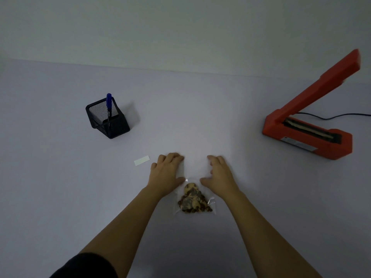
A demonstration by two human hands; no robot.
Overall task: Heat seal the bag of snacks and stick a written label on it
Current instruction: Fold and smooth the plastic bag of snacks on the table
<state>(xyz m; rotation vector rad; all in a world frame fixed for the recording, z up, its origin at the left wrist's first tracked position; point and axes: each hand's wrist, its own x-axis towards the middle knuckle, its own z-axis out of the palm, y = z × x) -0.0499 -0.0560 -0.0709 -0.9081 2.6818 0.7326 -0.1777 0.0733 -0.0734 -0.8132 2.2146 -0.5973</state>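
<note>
A clear plastic bag of snacks (194,199) lies flat on the table in front of me, brown and yellow pieces heaped in its near end, its empty open end pointing away. My left hand (166,173) grips the bag's left edge, fingers curled at the far corner and thumb on the plastic. On the right edge my right hand (218,173) holds it the same way. A small white label (142,160) lies just left of my left hand. The blue pen (109,105) stands in a black mesh holder (108,119) at the far left. The red heat sealer (307,133) sits at the right, arm raised.
The sealer's black cord (341,116) trails off the right edge of the view. The table (60,177) is pale grey and meets a plain wall at the back.
</note>
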